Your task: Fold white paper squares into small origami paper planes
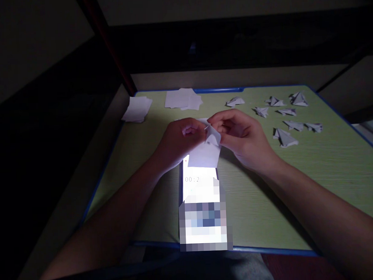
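Observation:
A small white sheet of paper (204, 155) with a folded upper part is held up between both hands, over a lit phone (196, 186). My left hand (186, 138) is closed, its thumb and fingers pinching the paper's upper left side. On the other side my right hand (243, 136) pinches the folded flap, with fingers curled. The fold itself is partly covered by the fingertips. Beneath the paper, the phone's bright screen shows digits, and its lower part is pixelated.
Several folded paper figures (284, 137) lie at the right of the green table (253, 211), which has a blue edge. At the back left are a stack of white paper (137, 109) and more loose sheets (180, 99). Dark panels surround the table.

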Available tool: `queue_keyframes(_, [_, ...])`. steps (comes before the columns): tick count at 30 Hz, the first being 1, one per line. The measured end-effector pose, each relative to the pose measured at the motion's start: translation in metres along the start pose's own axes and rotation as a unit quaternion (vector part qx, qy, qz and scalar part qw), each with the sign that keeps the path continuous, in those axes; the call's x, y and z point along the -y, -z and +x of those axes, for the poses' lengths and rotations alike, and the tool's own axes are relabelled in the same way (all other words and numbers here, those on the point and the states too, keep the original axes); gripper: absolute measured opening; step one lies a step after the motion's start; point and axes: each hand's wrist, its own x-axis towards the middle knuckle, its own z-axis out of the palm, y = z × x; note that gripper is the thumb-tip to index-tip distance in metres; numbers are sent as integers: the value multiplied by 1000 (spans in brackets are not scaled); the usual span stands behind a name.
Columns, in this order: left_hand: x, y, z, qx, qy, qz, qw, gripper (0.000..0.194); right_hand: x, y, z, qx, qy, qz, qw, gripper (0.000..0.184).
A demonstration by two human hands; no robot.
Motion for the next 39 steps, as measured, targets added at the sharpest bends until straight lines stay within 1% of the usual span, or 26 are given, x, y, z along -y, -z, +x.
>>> queue_keyframes(2, [1, 0, 0, 2, -5, -10, 1000, 10, 0, 0, 0, 0, 2, 0, 1000, 22])
queue_keyframes(6, [3, -1, 0, 3, 1, -33, 999, 11, -2, 3, -1, -9, 11, -2, 1000, 8])
queue_keyframes(9, [4, -1, 0, -2, 9, -40, 999, 11, -5, 7, -1, -13, 10, 6, 1000, 11])
queue_keyframes(12, [4, -1, 0, -1, 17, -51, 999, 9, -8, 9, -1, -9, -2, 2, 1000, 11])
queue_keyframes(16, [3, -1, -1, 1, 30, -57, 998, 10, -8, 8, -1, -21, -4, -14, 1000, 11])
queue_keyframes(20, [3, -1, -1, -5, 18, -56, 998, 10, -6, 4, -1, -25, -12, 5, 1000, 11])
queue_keyframes(24, [4, 0, 0, -7, 14, -51, 999, 10, -3, 1, 0, -29, -23, 43, 998, 20])
queue_keyframes(27, [4, 1, 0, -6, 17, -55, 998, 9, -3, 1, 1, -24, -40, 40, 998, 24])
queue_keyframes(29, [4, 2, 0, -7, 17, -61, 998, 7, -3, 2, 1, -17, -44, 39, 998, 23])
queue_keyframes(34, [0, 1, -1, -4, 44, -94, 995, 8, -4, 3, 1, -17, -48, 58, 997, 20])
queue_keyframes(37, [-3, 1, -2, -2, 60, -112, 992, 5, -5, 3, 1, -21, -52, 67, 996, 22])
queue_keyframes(39, [-4, 1, -3, 7, 58, -105, 993, 8, -6, 4, 2, -21, -52, 70, 996, 24])
